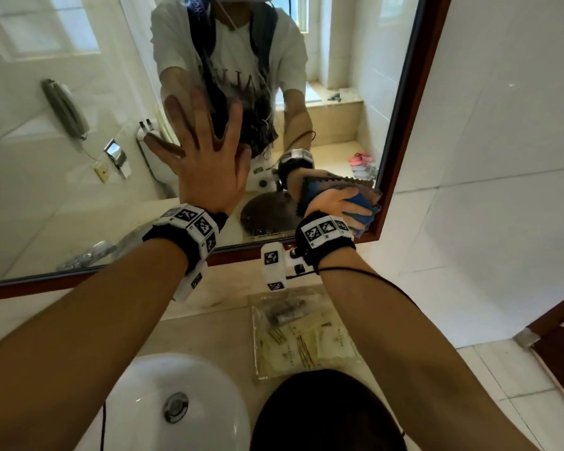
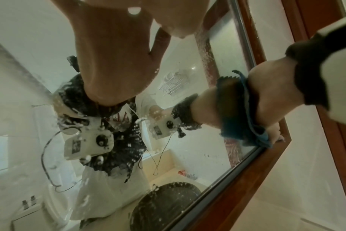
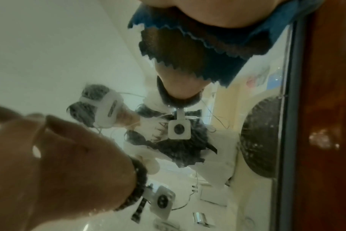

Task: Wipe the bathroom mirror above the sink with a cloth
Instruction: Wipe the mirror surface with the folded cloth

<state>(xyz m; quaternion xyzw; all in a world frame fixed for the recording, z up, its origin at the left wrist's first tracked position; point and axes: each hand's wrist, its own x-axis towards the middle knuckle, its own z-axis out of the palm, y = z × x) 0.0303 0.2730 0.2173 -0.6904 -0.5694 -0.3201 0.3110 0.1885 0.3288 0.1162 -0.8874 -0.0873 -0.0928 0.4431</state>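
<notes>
My left hand (image 1: 205,157) lies flat on the mirror (image 1: 62,190), fingers spread wide. My right hand (image 1: 334,203) grips the blue cloth (image 1: 360,203), pressing it to the glass (bottom-right corner, beside the frame (image 1: 404,125)).

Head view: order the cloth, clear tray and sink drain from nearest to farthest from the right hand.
1. cloth: held in the right hand, at the mirror's lower right corner.
2. clear tray: on the counter below the hand.
3. sink drain: in the basin, lower left.
</notes>
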